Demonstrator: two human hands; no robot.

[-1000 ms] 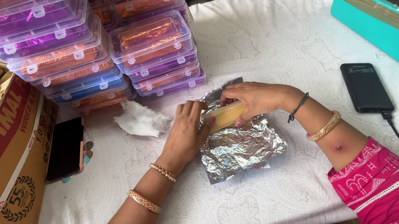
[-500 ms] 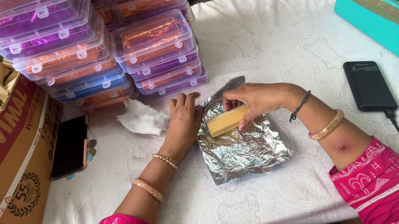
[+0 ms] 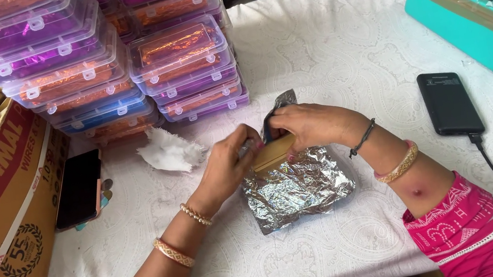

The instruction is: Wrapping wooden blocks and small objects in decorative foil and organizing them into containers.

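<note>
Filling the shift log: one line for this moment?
left hand: on bar | right hand: holds bar, foil edge | foil sheet: on table

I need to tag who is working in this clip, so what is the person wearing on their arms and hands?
Both arms have bright pink sleeves with pale printed patterns; the right one ends in a white-trimmed cuff. The left hand is bare, with two gold bangles on that forearm. The right hand is bare too, with a thin dark thread band at the wrist and one gold bangle further up. No gloves; I cannot make out any rings.
</note>
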